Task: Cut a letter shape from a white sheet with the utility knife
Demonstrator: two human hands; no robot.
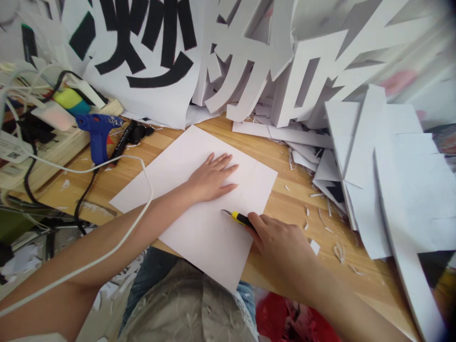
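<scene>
A white sheet of board (pixel 178 161) lies at an angle on the wooden table, its near corner jutting past the front edge. My left hand (pixel 212 178) rests flat on it with the fingers spread. In my right hand (pixel 280 237) is a yellow and black utility knife (pixel 240 218), gripped by its handle. The blade points left, at or just above the board's surface; whether it touches I cannot tell. Faint short marks show on the board near the blade and right of my left fingers.
A blue glue gun (pixel 98 133) and a black marker (pixel 123 142) lie at the left. A white cable (pixel 142 166) crosses above my left forearm. Large white cut-out characters (pixel 256 61) stand at the back. White board pieces (pixel 402 180) pile up at the right, with scraps (pixel 339 252) on the wooden table (pixel 299 190).
</scene>
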